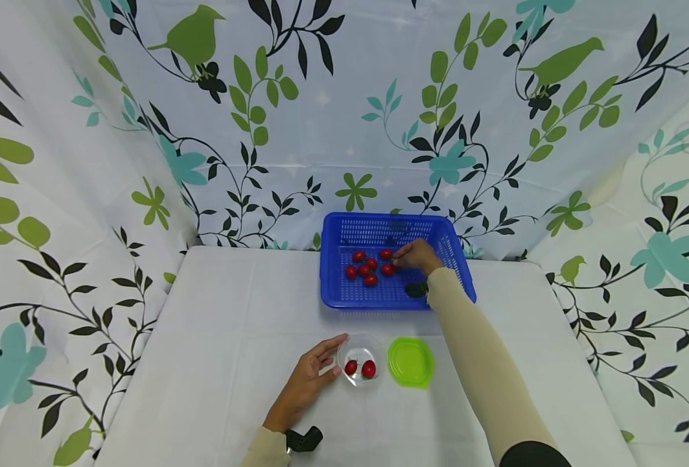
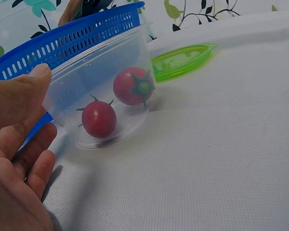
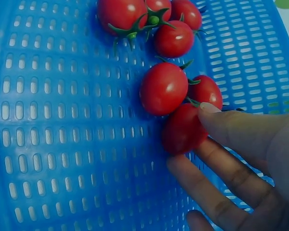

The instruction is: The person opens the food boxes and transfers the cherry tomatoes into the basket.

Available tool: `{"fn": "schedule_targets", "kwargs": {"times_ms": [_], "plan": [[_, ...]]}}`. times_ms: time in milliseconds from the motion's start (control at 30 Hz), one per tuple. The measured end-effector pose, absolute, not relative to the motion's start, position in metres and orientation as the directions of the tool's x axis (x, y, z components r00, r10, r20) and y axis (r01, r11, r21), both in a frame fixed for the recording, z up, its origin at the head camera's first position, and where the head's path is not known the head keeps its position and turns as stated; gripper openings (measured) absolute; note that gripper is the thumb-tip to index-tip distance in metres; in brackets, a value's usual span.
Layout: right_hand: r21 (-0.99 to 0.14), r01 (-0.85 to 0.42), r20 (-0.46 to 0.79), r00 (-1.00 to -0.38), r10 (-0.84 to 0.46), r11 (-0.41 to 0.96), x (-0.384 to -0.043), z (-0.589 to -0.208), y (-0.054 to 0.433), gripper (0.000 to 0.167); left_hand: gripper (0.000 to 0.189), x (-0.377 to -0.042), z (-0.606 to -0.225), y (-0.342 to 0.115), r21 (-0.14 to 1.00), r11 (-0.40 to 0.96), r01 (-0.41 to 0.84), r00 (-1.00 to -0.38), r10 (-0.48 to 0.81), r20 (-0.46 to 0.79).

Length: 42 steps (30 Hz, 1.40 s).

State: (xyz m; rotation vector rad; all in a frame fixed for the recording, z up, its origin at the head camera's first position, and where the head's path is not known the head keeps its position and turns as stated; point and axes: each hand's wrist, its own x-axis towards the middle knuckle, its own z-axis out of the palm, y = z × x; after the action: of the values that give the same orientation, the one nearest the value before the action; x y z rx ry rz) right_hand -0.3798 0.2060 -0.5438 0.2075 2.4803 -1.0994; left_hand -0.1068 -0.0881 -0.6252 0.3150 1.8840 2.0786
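In the right wrist view, my right hand [image 3: 241,173] pinches a cherry tomato [image 3: 183,131] between thumb and fingers, inside the blue basket [image 1: 344,302]. Several more red cherry tomatoes [image 3: 164,89] with green stems lie close by on the basket floor. My left hand [image 1: 312,370] rests against the left side of a clear plastic container [image 1: 363,342], its fingers loosely spread at the wall. Two cherry tomatoes [image 2: 99,119] are inside this container, seen through its wall. A bright green lid [image 1: 411,362] lies just right of the container.
A white cloth covers the table [image 1: 239,311]. Behind it hangs a printed curtain [image 1: 332,117] with leaves and birds, close to the basket's back edge. My right forearm reaches across the table, right of the lid.
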Motion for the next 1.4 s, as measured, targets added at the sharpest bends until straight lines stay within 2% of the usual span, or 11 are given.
{"fn": "schedule_targets", "kwargs": {"times_ms": [200, 400, 600, 1033, 1400], "plan": [[-0.660, 0.258, -0.391, -0.920, -0.030, 0.706, -0.373, -0.533, 0.209, 0.025, 0.057, -0.106, -0.627, -0.087, 0.993, -0.090, -0.076, -0.924, 0.380, -0.036], [-0.684, 0.092, -0.215, -0.974, -0.079, 0.724, -0.358, -0.506, 0.211, 0.031, 0.057, -0.106, -0.628, -0.088, 0.994, -0.090, -0.061, -0.924, 0.381, -0.022], [-0.662, -0.035, -0.082, -0.990, -0.119, 0.748, -0.336, -0.476, 0.207, 0.029, 0.057, -0.106, -0.631, -0.090, 0.995, -0.081, -0.050, -0.925, 0.379, -0.015], [-0.722, -0.174, 0.074, -0.982, -0.175, 0.669, -0.258, -0.422, 0.189, 0.029, 0.057, -0.106, -0.633, -0.090, 0.996, -0.062, -0.066, -0.926, 0.376, -0.038], [-0.777, -0.218, 0.120, -0.972, -0.201, 0.590, -0.194, -0.424, 0.170, 0.034, 0.058, -0.107, -0.627, -0.088, 0.993, -0.088, -0.081, -0.925, 0.378, -0.042]]}}
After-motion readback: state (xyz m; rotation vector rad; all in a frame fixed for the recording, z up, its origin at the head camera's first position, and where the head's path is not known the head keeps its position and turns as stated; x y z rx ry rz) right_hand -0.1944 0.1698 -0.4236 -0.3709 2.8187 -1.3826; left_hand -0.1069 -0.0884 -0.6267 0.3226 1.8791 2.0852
